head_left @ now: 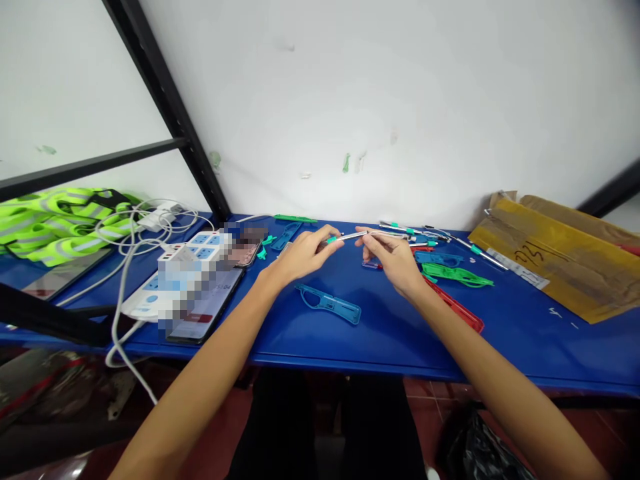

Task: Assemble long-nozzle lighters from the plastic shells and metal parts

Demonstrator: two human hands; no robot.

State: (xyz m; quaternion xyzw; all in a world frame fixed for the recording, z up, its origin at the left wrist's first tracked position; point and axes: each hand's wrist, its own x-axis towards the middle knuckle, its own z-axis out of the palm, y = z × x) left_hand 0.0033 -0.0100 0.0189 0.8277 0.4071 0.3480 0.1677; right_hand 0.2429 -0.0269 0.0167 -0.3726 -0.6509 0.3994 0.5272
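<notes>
My left hand [304, 253] and my right hand [390, 257] meet above the blue table [390, 333], both pinched on one thin silver metal strip [353, 235] with a green tip at its left end. The left fingers grip near the green tip, the right fingers grip the other end. Under the hands lies a blue plastic handle piece [329, 304]. A red plastic piece [457, 308] lies partly under my right forearm, and a green one [457, 275] lies just right of my right hand.
More silver strips and plastic pieces [430, 233] lie at the back by the white wall. A flattened cardboard box [560, 257] is at the right. A white power strip [200, 250], cables, a phone [205, 313] and neon yellow vests [55, 227] fill the left.
</notes>
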